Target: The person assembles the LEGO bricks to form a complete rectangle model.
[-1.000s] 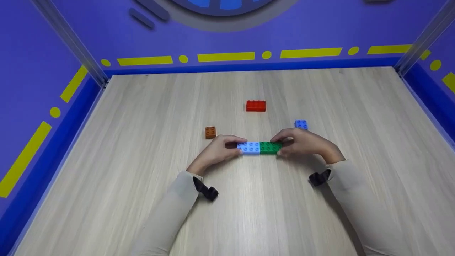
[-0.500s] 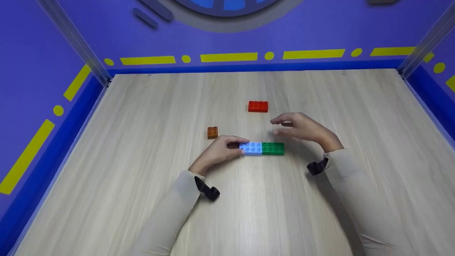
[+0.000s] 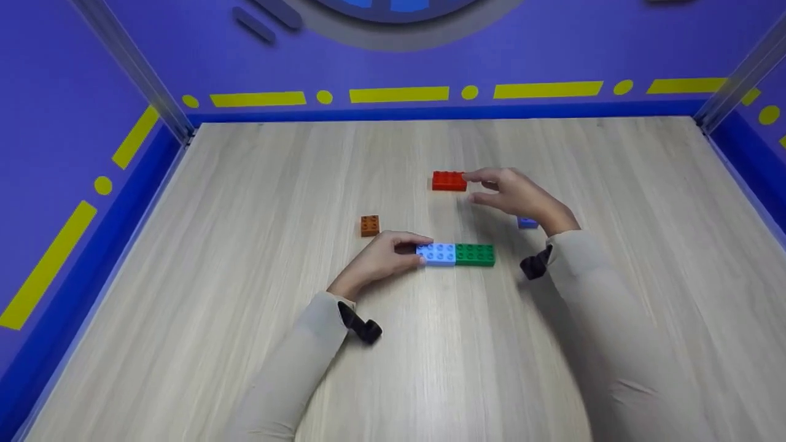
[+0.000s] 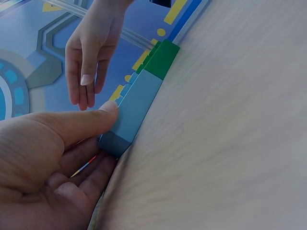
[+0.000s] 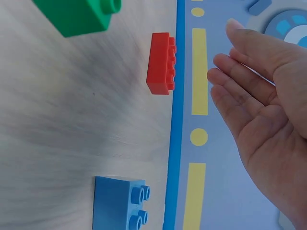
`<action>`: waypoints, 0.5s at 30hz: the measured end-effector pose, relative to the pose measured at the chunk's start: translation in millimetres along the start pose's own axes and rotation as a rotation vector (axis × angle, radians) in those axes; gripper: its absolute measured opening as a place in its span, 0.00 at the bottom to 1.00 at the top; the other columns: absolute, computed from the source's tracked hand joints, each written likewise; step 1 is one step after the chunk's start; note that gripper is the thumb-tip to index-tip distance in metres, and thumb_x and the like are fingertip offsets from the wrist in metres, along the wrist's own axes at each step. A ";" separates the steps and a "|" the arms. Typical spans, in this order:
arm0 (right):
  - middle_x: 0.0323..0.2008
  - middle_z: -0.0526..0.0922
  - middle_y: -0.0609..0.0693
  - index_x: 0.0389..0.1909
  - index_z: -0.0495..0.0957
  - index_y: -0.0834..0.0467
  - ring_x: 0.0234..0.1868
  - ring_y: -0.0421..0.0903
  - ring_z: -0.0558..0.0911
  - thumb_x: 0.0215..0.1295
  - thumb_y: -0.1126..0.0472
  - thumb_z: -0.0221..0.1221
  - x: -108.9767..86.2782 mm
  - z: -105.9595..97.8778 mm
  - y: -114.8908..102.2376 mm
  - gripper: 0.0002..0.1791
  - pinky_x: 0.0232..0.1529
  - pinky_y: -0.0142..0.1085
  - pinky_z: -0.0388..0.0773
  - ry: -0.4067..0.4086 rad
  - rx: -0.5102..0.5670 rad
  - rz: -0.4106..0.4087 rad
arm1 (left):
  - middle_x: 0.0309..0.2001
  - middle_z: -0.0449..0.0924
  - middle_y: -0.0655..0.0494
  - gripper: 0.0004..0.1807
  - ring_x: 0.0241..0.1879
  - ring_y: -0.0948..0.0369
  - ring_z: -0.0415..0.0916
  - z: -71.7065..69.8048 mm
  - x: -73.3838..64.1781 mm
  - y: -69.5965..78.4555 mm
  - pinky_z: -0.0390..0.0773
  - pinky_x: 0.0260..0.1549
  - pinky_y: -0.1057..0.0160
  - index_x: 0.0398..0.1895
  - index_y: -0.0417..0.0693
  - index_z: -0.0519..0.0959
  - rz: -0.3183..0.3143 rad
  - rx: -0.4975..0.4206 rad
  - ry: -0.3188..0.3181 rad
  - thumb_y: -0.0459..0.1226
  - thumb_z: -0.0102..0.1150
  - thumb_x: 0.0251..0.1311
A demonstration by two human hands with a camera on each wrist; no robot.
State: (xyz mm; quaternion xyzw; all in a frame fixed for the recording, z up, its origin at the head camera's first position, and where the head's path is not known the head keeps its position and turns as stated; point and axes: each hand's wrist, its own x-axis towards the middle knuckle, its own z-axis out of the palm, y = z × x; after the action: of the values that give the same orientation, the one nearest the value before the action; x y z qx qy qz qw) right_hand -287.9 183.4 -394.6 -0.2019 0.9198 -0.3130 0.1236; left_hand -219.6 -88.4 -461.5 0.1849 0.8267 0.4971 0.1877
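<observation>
My left hand (image 3: 388, 256) pinches the left end of a light blue building brick (image 3: 437, 254) between thumb and fingers; the left wrist view shows the thumb on its near side. End to end with that brick lies a green brick (image 3: 475, 255), both flat on the table. My right hand (image 3: 513, 195), holding nothing, hovers above the table with fingers relaxed and spread from the thumb. In the head view its fingertips overlap the right end of a red brick (image 3: 449, 181); the right wrist view shows a gap between the hand (image 5: 266, 91) and the red brick (image 5: 159, 63).
A small orange-brown brick (image 3: 369, 226) sits left of the light blue one, just beyond my left hand. Partly hidden under my right wrist is a small blue brick (image 3: 527, 222). Purple-blue panels (image 3: 393, 67) wall the wooden table (image 3: 276, 184) at the back and sides.
My right hand has let go of the green brick and moved away from me, up to the red brick. The left hand keeps its grip on the light blue brick.
</observation>
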 end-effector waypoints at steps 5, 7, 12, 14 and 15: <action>0.67 0.69 0.56 0.67 0.68 0.54 0.66 0.59 0.70 0.68 0.57 0.58 10.0 -1.3 3.7 0.27 0.65 0.51 0.67 -0.014 -0.017 0.007 | 0.60 0.76 0.59 0.20 0.62 0.61 0.69 0.5 0.0 -0.1 0.66 0.64 0.57 0.56 0.59 0.80 -0.012 -0.003 -0.001 0.39 0.64 0.59; 0.67 0.69 0.56 0.67 0.68 0.54 0.66 0.59 0.70 0.68 0.57 0.57 13.8 -1.6 5.0 0.27 0.65 0.51 0.67 -0.019 -0.028 0.014 | 0.60 0.76 0.59 0.20 0.63 0.61 0.68 0.6 0.1 -0.1 0.66 0.64 0.57 0.56 0.60 0.80 -0.018 0.001 -0.002 0.39 0.64 0.59; 0.68 0.68 0.55 0.68 0.67 0.53 0.67 0.59 0.69 0.69 0.56 0.56 25.2 -0.8 7.2 0.27 0.65 0.51 0.67 -0.043 -0.053 0.053 | 0.61 0.75 0.60 0.20 0.64 0.61 0.67 -0.1 -0.3 -0.1 0.66 0.65 0.57 0.56 0.62 0.80 -0.025 0.011 -0.002 0.40 0.64 0.59; 0.69 0.67 0.55 0.69 0.66 0.52 0.67 0.59 0.69 0.69 0.55 0.56 29.7 0.2 7.7 0.28 0.65 0.51 0.67 -0.056 -0.061 0.065 | 0.61 0.75 0.60 0.20 0.64 0.61 0.68 -0.3 -0.6 -0.3 0.66 0.65 0.57 0.56 0.62 0.80 -0.027 0.010 -0.002 0.40 0.64 0.59; 0.69 0.67 0.55 0.69 0.65 0.52 0.67 0.59 0.68 0.70 0.55 0.56 31.8 0.8 7.9 0.28 0.65 0.52 0.67 -0.061 -0.065 0.069 | 0.61 0.75 0.60 0.20 0.63 0.61 0.68 -0.4 -0.9 -0.3 0.66 0.65 0.57 0.56 0.62 0.80 -0.026 0.011 -0.002 0.40 0.64 0.59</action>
State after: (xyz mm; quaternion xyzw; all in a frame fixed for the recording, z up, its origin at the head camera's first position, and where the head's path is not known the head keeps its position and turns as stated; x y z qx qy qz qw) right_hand -318.2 174.5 -403.4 -0.1834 0.9316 -0.2725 0.1556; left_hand -219.1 -89.2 -461.5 0.1757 0.8315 0.4900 0.1942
